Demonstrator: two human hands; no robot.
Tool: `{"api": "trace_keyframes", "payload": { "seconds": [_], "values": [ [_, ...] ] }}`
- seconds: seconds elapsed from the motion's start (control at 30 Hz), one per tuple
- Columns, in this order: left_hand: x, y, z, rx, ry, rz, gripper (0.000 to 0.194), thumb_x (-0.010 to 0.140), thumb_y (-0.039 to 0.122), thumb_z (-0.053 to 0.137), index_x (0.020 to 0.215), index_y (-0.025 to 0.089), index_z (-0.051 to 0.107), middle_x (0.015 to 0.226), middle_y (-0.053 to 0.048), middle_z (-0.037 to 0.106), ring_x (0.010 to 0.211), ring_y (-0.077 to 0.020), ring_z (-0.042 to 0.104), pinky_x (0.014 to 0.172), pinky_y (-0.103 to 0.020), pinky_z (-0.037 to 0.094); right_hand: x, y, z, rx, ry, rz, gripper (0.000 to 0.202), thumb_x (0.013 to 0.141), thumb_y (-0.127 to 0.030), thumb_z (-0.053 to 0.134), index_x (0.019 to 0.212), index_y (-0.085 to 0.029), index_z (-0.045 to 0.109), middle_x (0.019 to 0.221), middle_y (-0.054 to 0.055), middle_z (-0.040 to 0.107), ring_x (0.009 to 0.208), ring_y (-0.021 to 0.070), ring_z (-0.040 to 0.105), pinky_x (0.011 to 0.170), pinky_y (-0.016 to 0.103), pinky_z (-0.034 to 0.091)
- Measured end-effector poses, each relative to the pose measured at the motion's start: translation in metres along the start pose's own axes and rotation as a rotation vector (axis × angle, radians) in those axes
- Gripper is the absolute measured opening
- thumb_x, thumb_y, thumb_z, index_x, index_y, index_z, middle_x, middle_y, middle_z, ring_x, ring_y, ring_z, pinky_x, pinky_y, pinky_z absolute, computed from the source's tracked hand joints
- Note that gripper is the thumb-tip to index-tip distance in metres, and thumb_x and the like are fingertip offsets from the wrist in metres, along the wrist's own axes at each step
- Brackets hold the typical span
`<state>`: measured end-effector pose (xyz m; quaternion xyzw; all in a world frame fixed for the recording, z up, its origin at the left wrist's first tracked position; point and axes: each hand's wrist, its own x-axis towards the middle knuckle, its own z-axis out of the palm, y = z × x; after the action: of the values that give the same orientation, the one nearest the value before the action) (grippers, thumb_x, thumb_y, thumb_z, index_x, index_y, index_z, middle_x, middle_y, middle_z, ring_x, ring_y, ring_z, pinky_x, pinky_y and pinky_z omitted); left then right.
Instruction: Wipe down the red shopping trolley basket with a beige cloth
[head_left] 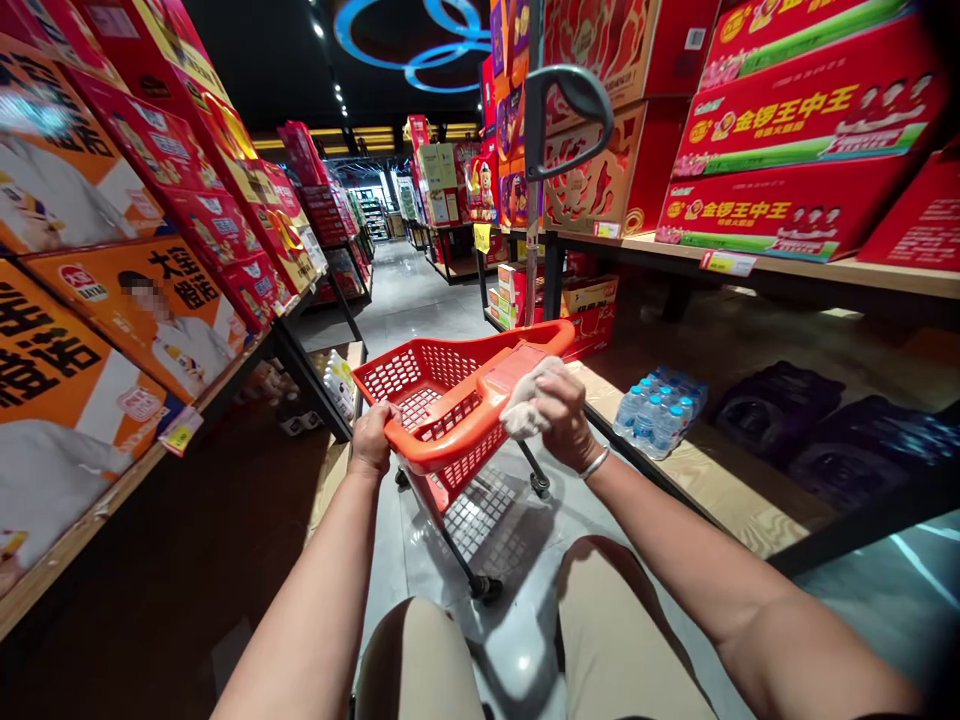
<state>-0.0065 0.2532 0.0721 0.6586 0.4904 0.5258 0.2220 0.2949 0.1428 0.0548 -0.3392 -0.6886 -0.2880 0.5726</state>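
Note:
A red-orange plastic shopping basket (446, 455) on wheels stands in front of my knees, tilted in view. My left hand (372, 438) is closed round the near left corner of its rim. In my right hand (561, 412) is a crumpled whitish cloth (529, 400), pressed against the basket's right rim. A bracelet circles my right wrist. From the far right side of the basket a metal pole rises to a grey loop handle (574, 120). The basket's inside shows no goods in the part I can see.
Shelves of orange boxes (139, 320) line my left, with red boxes above. To the right are red cartons (757, 215) on a wooden shelf, and a pack of water bottles (654, 412) on the low board. A tiled aisle (420, 290) runs ahead.

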Motion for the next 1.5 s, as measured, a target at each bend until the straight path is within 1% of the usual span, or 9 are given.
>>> {"api": "trace_keyframes", "payload": {
  "seconds": [0.07, 0.17, 0.33, 0.47, 0.7, 0.83, 1.03, 1.27, 1.5],
  "values": [
    [-0.002, 0.000, 0.005, 0.017, 0.010, -0.001, 0.040, 0.088, 0.040, 0.032, 0.055, 0.024, 0.048, 0.062, -0.004, 0.060, 0.068, -0.0190, 0.060, 0.072, -0.030, 0.051, 0.004, 0.008, -0.005, 0.013, 0.048, 0.168, 0.028, 0.091, -0.025, 0.061, 0.117, -0.029, 0.054, 0.128, 0.009, 0.052, 0.129, 0.0278, 0.050, 0.110, 0.057, 0.047],
    [-0.007, 0.003, 0.014, 0.057, 0.037, 0.003, 0.039, 0.089, 0.037, 0.031, 0.057, 0.024, 0.050, 0.064, -0.004, 0.062, 0.067, -0.0197, 0.060, 0.071, -0.031, 0.050, 0.016, -0.019, -0.012, 0.100, 0.071, 0.317, 0.028, 0.091, -0.022, 0.059, 0.118, -0.026, 0.054, 0.126, 0.010, 0.054, 0.124, 0.0265, 0.054, 0.107, 0.053, 0.049],
    [-0.016, 0.014, 0.026, 0.158, 0.047, 0.033, 0.038, 0.090, 0.032, 0.030, 0.058, 0.025, 0.050, 0.067, -0.004, 0.064, 0.072, -0.0215, 0.061, 0.076, -0.034, 0.048, 0.033, -0.079, -0.029, 0.284, -0.208, 0.064, 0.042, 0.085, -0.017, 0.056, 0.124, -0.030, 0.056, 0.127, 0.007, 0.060, 0.130, 0.0284, 0.051, 0.110, 0.055, 0.046],
    [-0.025, 0.024, 0.033, 0.207, 0.023, 0.056, 0.044, 0.095, 0.035, 0.027, 0.061, 0.025, 0.051, 0.072, -0.006, 0.067, 0.080, -0.0229, 0.063, 0.085, -0.036, 0.048, 0.031, -0.057, -0.036, 0.206, -0.195, -0.017, 0.042, 0.082, -0.013, 0.060, 0.120, -0.031, 0.060, 0.125, 0.006, 0.062, 0.130, 0.0287, 0.051, 0.109, 0.055, 0.047],
    [-0.056, 0.042, 0.047, 0.328, -0.163, 0.233, 0.045, 0.102, 0.044, 0.020, 0.111, 0.025, 0.060, 0.113, -0.006, 0.069, 0.113, -0.0234, 0.056, 0.111, -0.047, 0.031, 0.031, -0.026, -0.051, 0.009, -0.015, 0.282, 0.042, 0.080, -0.009, 0.056, 0.119, -0.026, 0.061, 0.125, 0.009, 0.061, 0.118, 0.0279, 0.059, 0.103, 0.054, 0.049],
    [-0.060, 0.055, 0.057, 0.374, -0.252, 0.207, 0.038, 0.103, 0.039, 0.023, 0.099, 0.024, 0.058, 0.103, -0.005, 0.066, 0.108, -0.0224, 0.055, 0.111, -0.046, 0.029, 0.048, -0.036, -0.054, -0.026, -0.161, 0.119, 0.046, 0.079, -0.012, 0.059, 0.121, -0.029, 0.061, 0.126, 0.007, 0.062, 0.125, 0.0300, 0.055, 0.109, 0.056, 0.043],
    [-0.054, 0.066, 0.065, 0.380, -0.313, 0.126, 0.035, 0.103, 0.036, 0.024, 0.086, 0.023, 0.053, 0.096, -0.003, 0.064, 0.104, -0.0203, 0.055, 0.111, -0.044, 0.029, 0.070, -0.025, -0.062, 0.081, -0.376, 0.170, 0.034, 0.085, -0.014, 0.058, 0.118, -0.026, 0.062, 0.111, 0.005, 0.069, 0.108, 0.0239, 0.061, 0.099, 0.043, 0.046],
    [-0.050, 0.057, 0.061, 0.273, -0.250, 0.141, 0.031, 0.098, 0.031, 0.029, 0.092, 0.025, 0.059, 0.106, -0.004, 0.068, 0.110, -0.0227, 0.056, 0.114, -0.050, 0.027, 0.070, -0.057, -0.051, -0.168, -0.465, 0.186, 0.041, 0.080, -0.017, 0.061, 0.120, -0.027, 0.062, 0.115, 0.007, 0.067, 0.109, 0.0297, 0.055, 0.094, 0.047, 0.039],
    [-0.020, 0.025, 0.040, 0.114, -0.079, 0.130, 0.036, 0.089, 0.027, 0.037, 0.115, 0.023, 0.063, 0.126, -0.009, 0.066, 0.124, -0.0247, 0.055, 0.114, -0.049, 0.037, 0.078, -0.093, -0.020, -0.032, -0.494, 0.156, 0.048, 0.078, -0.012, 0.057, 0.124, -0.026, 0.061, 0.122, 0.009, 0.065, 0.111, 0.0303, 0.052, 0.100, 0.051, 0.038]
  ]
}}
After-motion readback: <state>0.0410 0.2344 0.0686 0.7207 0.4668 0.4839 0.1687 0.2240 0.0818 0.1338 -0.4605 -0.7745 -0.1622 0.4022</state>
